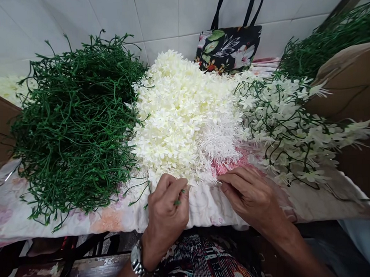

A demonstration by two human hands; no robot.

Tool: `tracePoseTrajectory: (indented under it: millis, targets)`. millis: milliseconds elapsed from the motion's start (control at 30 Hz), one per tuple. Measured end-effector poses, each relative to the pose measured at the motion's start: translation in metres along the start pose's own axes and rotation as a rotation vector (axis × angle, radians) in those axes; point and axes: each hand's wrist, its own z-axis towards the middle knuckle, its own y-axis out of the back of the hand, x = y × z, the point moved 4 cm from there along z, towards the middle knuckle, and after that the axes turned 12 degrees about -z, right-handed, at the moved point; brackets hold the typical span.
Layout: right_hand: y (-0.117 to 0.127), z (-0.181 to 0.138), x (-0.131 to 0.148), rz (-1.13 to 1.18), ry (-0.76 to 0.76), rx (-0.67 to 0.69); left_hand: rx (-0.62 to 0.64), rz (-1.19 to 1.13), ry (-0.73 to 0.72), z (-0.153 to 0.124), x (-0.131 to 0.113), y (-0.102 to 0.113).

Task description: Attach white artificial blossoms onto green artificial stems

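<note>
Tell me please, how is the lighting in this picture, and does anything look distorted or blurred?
Head view: the white flower heap looks brightest, while dark shadow sits among the green stems; head view: tile lines on the wall slant outward, probably wide-angle distortion; head view: left hand and right hand show no obvious blur.

A strip of floral-print cloth [204,206] is lying bare between the left hand [168,202] and right hand [254,192], leaving a short passage. Heaped green artificial stems [74,128] are obstructing the left; a mound of cream artificial blossoms [171,122] is blocking the way ahead; flower sprays [287,128] and a cardboard box [358,103] are crowding the right.
</note>
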Motion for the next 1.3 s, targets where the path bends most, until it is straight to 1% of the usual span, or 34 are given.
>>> tracePoseTrajectory:
  millis: [67, 133, 200, 367, 433, 533, 667, 800, 867, 967, 1033, 1100, 1300]
  targets:
    - [0.002, 0.001, 0.001, -0.051, 0.023, -0.014, -0.065, -0.139, 0.060, 0.001, 0.001, 0.006]
    - [0.004, 0.001, 0.002, -0.065, 0.039, -0.010, -0.056, -0.229, 0.112, 0.002, -0.001, 0.008]
    - [0.006, 0.002, 0.004, -0.047, 0.053, 0.009, 0.023, -0.277, 0.110, 0.002, -0.005, 0.006]
    - [0.011, 0.003, 0.013, -0.027, 0.121, 0.075, 0.331, -0.231, 0.016, 0.005, -0.015, -0.009]
    - [0.012, 0.004, 0.017, -0.019, 0.161, 0.095, 0.390, -0.211, -0.010, 0.005, -0.015, -0.014]
    - [0.012, 0.005, 0.021, -0.007, 0.196, 0.112, 0.374, -0.195, -0.054, 0.004, -0.013, -0.016]
    - [0.009, 0.005, 0.016, -0.047, 0.200, 0.119, 0.263, -0.241, -0.040, 0.001, -0.009, -0.010]
    - [0.008, 0.005, 0.006, -0.151, 0.166, 0.120, 0.149, -0.384, 0.100, -0.001, -0.003, 0.002]
    - [0.012, 0.006, 0.007, -0.122, 0.143, 0.099, 0.112, -0.486, 0.200, -0.001, 0.001, 0.005]
    - [0.017, 0.010, 0.016, 0.110, 0.126, 0.114, 0.097, -0.669, 0.358, -0.006, 0.007, 0.003]
    - [0.016, 0.012, 0.026, 0.295, 0.147, 0.140, 0.108, -0.790, 0.471, -0.011, 0.011, -0.002]
    - [0.013, 0.014, 0.032, 0.415, 0.161, 0.137, 0.108, -0.894, 0.566, -0.016, 0.013, -0.007]
    - [0.003, 0.010, 0.032, 0.548, 0.149, 0.134, 0.102, -1.082, 0.764, -0.022, 0.014, -0.010]
